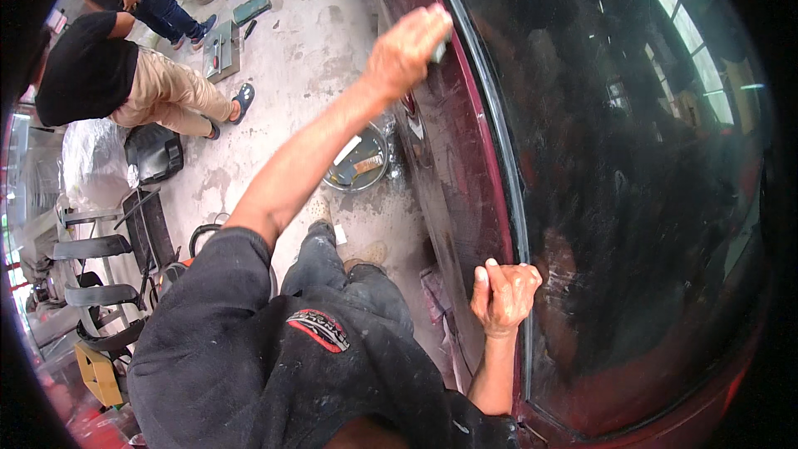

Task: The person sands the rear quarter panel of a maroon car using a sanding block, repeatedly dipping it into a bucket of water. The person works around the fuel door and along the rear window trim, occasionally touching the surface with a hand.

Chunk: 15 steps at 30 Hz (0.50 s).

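View from the head of a person standing beside a maroon car. The person's left hand [411,46], at the top centre of the frame, has its fingers closed around a small pale pad [440,51]; most of the pad is hidden by the fingers, and it lies at the maroon body panel [472,133], just beside the grey window trim [497,116]. The right hand [505,298], right of the centre and lower down, rests at the same trim with its fingers bent inward in a loose curl and the thumb raised; the fingertips are hidden, so whether they grip anything cannot be told. A large dark car window [632,183], smudged and reflecting bright panes, fills the right of the frame.

Near the centre, on the stained concrete floor [291,58], stands a round basin [384,170] with a pale piece and an orange-brown piece in it. At the upper left are a co-worker in beige trousers [170,91] and another in blue jeans [158,10]. A cardboard box [98,374] is at the lower left.
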Tool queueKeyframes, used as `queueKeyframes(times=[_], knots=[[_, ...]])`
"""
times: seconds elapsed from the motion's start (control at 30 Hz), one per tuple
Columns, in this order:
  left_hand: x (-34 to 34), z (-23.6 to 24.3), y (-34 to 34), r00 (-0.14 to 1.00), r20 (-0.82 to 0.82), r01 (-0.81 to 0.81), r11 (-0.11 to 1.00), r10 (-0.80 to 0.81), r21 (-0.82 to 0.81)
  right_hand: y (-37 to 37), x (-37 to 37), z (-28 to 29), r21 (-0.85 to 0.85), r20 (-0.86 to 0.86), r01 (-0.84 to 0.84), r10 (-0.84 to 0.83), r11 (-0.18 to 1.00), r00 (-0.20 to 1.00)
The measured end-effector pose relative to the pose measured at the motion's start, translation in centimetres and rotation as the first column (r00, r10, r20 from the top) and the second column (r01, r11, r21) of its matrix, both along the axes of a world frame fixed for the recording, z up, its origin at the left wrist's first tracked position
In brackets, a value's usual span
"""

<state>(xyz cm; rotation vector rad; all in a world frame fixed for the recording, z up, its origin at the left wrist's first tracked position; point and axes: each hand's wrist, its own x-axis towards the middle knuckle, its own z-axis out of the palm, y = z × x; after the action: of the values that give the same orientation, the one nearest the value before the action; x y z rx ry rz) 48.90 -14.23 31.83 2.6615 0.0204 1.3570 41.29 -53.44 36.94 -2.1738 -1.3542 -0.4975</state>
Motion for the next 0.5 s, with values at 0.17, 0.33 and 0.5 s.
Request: queueKeyframes(times=[0.17, 0.33, 0.5], knots=[[1.0, -0.7, 1.1, 0.993, 0.087, -0.069, 0.995, 0.075, -0.068, -0.4, -0.2, -0.5, -0.001, -0.019, 0.003, -0.003, 1.000, 1.000], [-6.7, -0.6, -12.4, 0.944, -0.042, 0.321, 0.942, -0.326, -0.096, -0.7, 0.0, -0.8, -0.020, -0.009, 0.022, -0.022, 1.000, 1.000], [-3.1, -1.1, -1.9, 0.989, -0.025, 0.148, 0.989, -0.148, 0.029, -0.1, -0.2, -0.6, -0.007, -0.008, 0.021, -0.021, 1.000, 1.000]])
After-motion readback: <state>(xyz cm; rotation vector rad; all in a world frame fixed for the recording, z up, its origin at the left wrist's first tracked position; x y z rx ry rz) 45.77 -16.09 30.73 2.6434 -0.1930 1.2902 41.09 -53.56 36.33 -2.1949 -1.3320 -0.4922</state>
